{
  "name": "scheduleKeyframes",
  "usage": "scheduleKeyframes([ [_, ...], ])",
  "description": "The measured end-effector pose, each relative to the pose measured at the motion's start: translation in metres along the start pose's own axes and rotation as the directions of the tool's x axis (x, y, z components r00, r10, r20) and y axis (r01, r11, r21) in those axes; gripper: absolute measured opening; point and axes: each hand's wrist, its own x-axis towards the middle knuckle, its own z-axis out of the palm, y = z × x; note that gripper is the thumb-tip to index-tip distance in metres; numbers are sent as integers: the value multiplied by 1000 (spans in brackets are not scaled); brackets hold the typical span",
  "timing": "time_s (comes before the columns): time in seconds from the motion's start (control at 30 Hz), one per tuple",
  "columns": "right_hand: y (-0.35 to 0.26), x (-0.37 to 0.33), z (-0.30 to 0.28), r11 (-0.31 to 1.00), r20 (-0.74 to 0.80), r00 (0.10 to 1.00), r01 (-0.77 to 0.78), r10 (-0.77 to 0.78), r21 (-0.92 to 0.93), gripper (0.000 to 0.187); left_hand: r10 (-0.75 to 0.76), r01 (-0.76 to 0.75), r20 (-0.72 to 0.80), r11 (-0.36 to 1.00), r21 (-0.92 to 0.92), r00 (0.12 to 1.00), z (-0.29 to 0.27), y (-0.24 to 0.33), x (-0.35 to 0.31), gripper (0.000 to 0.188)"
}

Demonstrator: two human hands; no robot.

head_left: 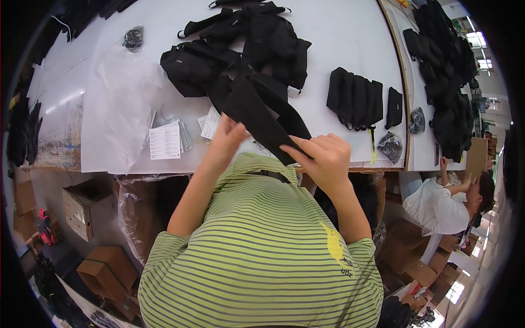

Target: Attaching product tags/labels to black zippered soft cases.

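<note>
A black fabric piece is held in both hands at the near edge of the white tabletop.

Nearest, a green striped shirt (257,257) fills the lower frame, with both forearms raised from it. The right hand (322,158) is closed over the lower end of the black fabric piece (262,117), fingers curled across its edge; the left hand (227,136) is pressed against its other side, though whether its fingers are pinched on the fabric cannot be told, since they are partly hidden. The piece is stretched up and away over the tabletop (339,44) (a bare white surface at this spot). Just left of the hands, printed paper tags (167,141) are laid beside clear plastic bags (117,104). Farther back, a heap of black bags (240,49) is piled, and to the right a folded black stack (355,98) is set apart.
</note>
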Motion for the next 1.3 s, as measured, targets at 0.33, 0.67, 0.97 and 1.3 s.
scheduleKeyframes([
  [0.33,-25,-28,23,747,-109,847,-389,520,539,24,71,-102,-172,978,-183,983,54,8,-6,38],
  [0.67,1,0,11,368,83,822,-340,564,866,24,-135,131,-32,986,-105,990,59,-6,-28,40],
  [0.97,18,-6,17,752,-53,908,-310,415,582,8,-174,146,-242,981,-129,955,73,-25,-53,39],
  [1.3,27,-38,-11,585,407,899,-419,161,694,7,-291,103,-355,880,-464,889,67,-42,-8,28],
])
